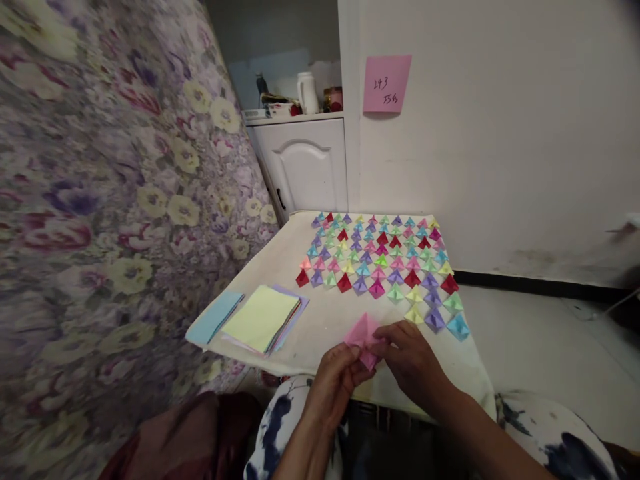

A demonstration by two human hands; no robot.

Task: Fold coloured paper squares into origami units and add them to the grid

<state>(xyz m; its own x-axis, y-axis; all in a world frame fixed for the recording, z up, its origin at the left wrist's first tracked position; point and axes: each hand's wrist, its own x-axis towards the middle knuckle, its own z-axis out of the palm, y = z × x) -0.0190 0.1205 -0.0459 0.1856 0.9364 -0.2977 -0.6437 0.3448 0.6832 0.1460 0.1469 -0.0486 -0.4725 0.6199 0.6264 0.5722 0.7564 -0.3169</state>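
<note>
Both my hands pinch a partly folded pink paper [364,337] over the near edge of a small cream table [280,260]. My left hand [336,381] grips its lower corner from below. My right hand [411,360] holds its right side with closed fingers. Just beyond lie several rows of small folded paper shapes [383,263] in red, purple, green, blue, pink and yellow. A stack of flat coloured sheets [260,319], yellow on top, rests at the table's left front, with a light blue sheet [215,317] beside it.
A flowered fabric surface [100,200] rises along the left. A white cabinet [305,163] with a jug and jars stands behind the table. A pink note [386,83] is stuck on the white wall to the right. My patterned-trousered knees show below.
</note>
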